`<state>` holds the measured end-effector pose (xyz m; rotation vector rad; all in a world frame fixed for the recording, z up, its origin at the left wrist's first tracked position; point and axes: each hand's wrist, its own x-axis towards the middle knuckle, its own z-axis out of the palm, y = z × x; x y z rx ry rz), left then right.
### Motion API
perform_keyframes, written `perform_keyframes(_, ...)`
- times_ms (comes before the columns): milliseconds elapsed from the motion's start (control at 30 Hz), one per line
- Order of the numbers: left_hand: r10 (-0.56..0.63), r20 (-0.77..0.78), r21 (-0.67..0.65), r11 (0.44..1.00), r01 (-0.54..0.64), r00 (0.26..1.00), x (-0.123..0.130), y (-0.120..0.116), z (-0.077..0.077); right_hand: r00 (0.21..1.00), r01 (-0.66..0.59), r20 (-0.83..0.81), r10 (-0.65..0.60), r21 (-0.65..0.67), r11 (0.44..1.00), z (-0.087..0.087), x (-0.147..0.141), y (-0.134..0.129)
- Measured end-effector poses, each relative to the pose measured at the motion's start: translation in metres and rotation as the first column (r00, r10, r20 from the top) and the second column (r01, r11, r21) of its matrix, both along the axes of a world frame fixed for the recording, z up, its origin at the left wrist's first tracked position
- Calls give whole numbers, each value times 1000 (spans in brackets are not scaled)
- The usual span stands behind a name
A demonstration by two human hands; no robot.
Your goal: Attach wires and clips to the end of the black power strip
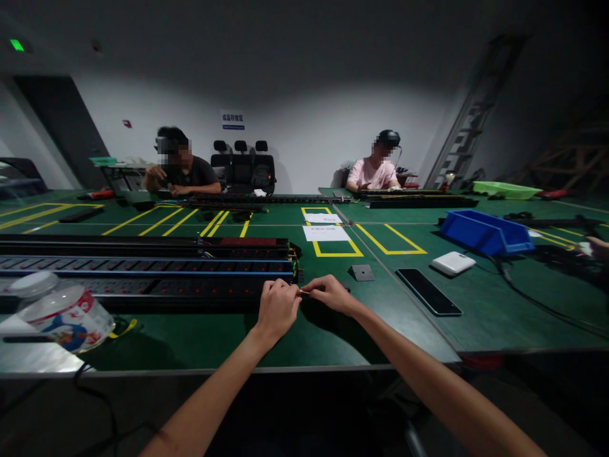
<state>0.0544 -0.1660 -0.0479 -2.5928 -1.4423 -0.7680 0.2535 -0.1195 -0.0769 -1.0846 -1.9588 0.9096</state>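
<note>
My left hand (278,309) is closed at the right end of a long black rail assembly (190,289) with blue strips, its fingers pinched at something too small to name. Just right of it, my right hand (332,294) pinches a small, thin, brass-coloured piece (304,292) between thumb and forefinger. The piece reaches to the fingertips of my left hand, and the two hands nearly touch. A small grey metal plate (363,273) with a hole lies on the green table beyond my right hand.
On the left stands a clear plastic jar (71,314). To the right are a phone (428,292), a white box (453,263) and a blue bin (485,233). White papers (326,233) lie ahead. Two people sit across the table; another person's hand (597,247) shows at the right edge.
</note>
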Motion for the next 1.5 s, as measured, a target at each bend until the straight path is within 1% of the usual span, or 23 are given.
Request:
perform_keyframes(133, 8, 1, 7, 1000, -8, 1000, 1, 1, 0, 999, -45, -7, 45, 18, 999, 2, 0, -2)
perform_keyframes(333, 16, 14, 18, 1000, -16, 1000, 3, 2, -2, 997, -74, 11, 73, 36, 997, 2, 1, -1)
perform_keyframes(633, 27, 8, 27, 999, -27, 1000, 2, -2, -2, 999, -41, 6, 41, -22, 999, 0, 0, 2)
perform_keyframes(833, 31, -6, 61, 998, -31, 999, 2, -3, -2, 997, -78, 16, 79, -30, 996, 7, 2, -1)
perform_keyframes(1033, 6, -42, 66, 998, -4, 999, 1, -3, -1, 999, -41, 13, 41, -39, 998, 7, 1, -1)
perform_keyframes(1133, 15, -36, 59, 998, -13, 999, 1, -3, -1, 999, -48, 9, 48, -42, 998, 7, 1, 0)
perform_keyframes(1267, 10, -32, 57, 998, -8, 999, 1, -3, 0, 997, -54, 45, 55, -24, 998, 10, 1, -1)
perform_keyframes(1500, 25, -41, 65, 998, -22, 999, 1, -4, 1, 997, -49, -67, 44, -67, 997, 14, 2, -3)
